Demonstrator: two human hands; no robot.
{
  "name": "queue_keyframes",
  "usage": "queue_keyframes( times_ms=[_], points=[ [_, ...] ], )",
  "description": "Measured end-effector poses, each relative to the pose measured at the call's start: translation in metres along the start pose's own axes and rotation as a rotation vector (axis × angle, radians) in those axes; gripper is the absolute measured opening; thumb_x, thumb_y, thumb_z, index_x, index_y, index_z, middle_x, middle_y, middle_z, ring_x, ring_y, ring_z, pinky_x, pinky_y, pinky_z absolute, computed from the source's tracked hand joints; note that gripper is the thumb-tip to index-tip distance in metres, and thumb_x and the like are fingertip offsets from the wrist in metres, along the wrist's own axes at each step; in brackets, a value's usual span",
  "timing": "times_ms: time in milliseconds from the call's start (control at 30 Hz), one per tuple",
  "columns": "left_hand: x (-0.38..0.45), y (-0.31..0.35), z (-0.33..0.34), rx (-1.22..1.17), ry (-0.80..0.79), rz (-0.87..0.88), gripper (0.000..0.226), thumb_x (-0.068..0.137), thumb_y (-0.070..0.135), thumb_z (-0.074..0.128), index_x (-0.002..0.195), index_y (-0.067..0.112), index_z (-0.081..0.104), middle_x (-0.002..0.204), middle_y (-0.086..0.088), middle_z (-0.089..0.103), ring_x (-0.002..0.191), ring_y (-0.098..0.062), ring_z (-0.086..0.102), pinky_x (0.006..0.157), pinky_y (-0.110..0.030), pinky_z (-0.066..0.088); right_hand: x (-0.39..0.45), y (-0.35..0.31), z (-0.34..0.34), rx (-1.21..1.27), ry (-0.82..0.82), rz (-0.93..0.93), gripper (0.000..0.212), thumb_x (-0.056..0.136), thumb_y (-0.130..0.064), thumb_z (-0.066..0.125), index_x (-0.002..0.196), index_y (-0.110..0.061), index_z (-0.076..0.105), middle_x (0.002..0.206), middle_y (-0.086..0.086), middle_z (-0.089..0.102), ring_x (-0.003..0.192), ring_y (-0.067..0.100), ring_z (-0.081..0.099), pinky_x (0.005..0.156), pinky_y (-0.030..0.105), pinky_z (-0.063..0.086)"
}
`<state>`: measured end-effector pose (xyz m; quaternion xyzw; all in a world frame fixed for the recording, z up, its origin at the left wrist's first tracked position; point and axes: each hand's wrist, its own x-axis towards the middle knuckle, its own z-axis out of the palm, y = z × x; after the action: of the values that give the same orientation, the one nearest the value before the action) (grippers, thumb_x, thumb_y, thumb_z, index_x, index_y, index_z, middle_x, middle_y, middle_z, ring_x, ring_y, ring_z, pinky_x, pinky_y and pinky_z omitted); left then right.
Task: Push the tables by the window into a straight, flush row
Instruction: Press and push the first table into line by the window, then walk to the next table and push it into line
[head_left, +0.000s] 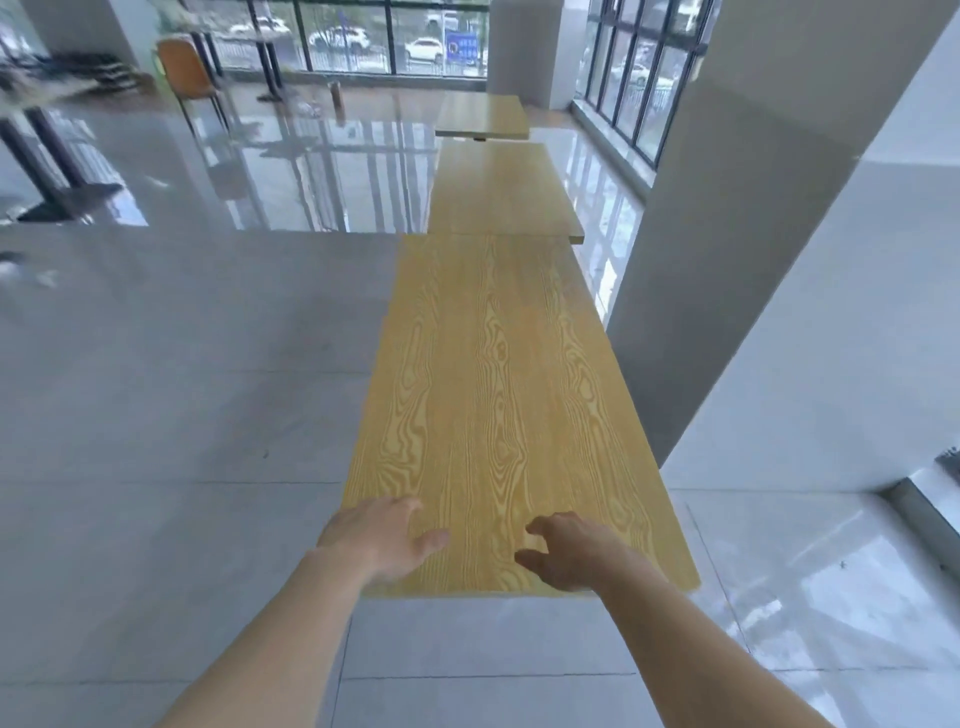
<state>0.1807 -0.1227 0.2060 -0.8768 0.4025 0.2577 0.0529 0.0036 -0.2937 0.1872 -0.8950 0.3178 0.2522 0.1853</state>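
Near bench (498, 405) runs lengthwise straight ahead of me; left hand (382, 540) and right hand (574, 553) hover at its near end, fingers spread wide, holding nothing.

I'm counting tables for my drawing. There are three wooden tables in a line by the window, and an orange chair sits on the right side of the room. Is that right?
Almost. The head view shows the orange chair at the far left, not the right. The three wooden tables do line up by the window.

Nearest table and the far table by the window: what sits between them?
In the head view, a middle table lies between the nearest table and the far table, its edges offset right of the nearest one, with a gap of floor before the far one.
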Motion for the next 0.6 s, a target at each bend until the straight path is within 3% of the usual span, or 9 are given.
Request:
queue_keyframes(
  times_ms=[233,600],
  points=[
    [-0.011,-0.098,-0.044,-0.104,0.121,-0.074,0.062,0.098,0.067,0.036,0.150,0.035,0.041,0.155,0.003,0.047,0.142,-0.023,0.045,0.111,-0.038,0.040,0.034,-0.104,-0.043,-0.057,0.041,-0.122,0.063,0.102,-0.059,0.040,0.155,-0.024,0.038,0.155,0.007,0.044,0.140,0.032,0.045,0.109,0.047,0.043],
    [0.028,-0.384,-0.106,-0.149,0.204,-0.249,0.057,0.102,0.060,0.028,0.151,0.032,0.041,0.157,0.003,0.045,0.143,-0.025,0.042,0.115,-0.038,0.035,0.167,-0.386,-0.084,-0.107,0.112,-0.316,0.059,0.106,-0.054,0.029,0.154,-0.023,0.040,0.156,0.005,0.044,0.143,0.029,0.040,0.116,0.041,0.033]
  ],
)
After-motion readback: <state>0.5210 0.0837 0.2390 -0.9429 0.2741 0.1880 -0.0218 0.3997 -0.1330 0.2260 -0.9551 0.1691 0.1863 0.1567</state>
